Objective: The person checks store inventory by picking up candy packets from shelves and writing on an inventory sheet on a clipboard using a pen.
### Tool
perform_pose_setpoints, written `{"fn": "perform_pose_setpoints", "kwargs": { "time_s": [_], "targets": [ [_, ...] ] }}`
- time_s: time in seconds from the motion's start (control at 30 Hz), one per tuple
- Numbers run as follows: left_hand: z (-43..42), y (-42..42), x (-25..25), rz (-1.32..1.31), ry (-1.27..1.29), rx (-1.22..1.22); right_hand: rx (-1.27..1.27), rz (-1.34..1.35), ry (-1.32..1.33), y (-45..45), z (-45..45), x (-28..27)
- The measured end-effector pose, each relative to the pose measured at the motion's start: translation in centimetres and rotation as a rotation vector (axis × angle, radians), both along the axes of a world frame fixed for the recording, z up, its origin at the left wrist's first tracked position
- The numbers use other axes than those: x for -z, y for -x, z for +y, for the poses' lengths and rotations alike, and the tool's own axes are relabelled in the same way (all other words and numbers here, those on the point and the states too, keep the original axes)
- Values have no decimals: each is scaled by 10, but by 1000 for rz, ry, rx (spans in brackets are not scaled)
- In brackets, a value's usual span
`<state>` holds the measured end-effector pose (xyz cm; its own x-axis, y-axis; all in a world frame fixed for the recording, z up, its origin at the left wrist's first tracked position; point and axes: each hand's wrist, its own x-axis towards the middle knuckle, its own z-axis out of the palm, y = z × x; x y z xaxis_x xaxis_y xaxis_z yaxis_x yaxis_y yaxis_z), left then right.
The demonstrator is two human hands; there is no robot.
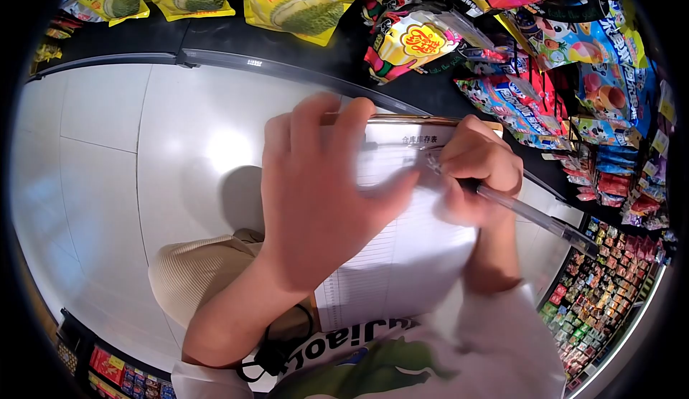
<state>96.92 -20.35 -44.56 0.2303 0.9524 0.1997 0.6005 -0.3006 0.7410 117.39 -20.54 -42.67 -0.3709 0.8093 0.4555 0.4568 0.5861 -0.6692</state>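
A clipboard (402, 119) with a printed form (387, 255) lies in front of my body, its lined rows and Chinese heading partly covered by my hands. My left hand (316, 191) is over its upper left part, fingers bent over the top edge and thumb stretched across the paper; it is slightly blurred. In my right hand (481, 166) a clear-barrelled pen (538, 216) is pinched, its rear end pointing down to the right. The writing tip is hidden by my blurred fingers near the heading.
Black shelving ahead carries yellow durian candy bags (301, 4), a Chupa Chups bag (420, 36) and hanging candy packets (509, 108). More shelved goods (596, 291) stand at lower right, with boxes (108, 367) at lower left. Pale floor tiles (100, 162) lie left, beside my knee.
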Motion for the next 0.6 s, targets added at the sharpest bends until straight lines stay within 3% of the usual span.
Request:
{"fn": "perform_pose_setpoints", "kwargs": {
  "time_s": [0.27, 0.6],
  "targets": [
    [0, -9, -7, 168, -110, -65, 28, 27, 7, 6, 0, 4],
    [3, -3, -5, 52, -60, 7, 36, -3, -30, 9, -1, 6]
  ]
}}
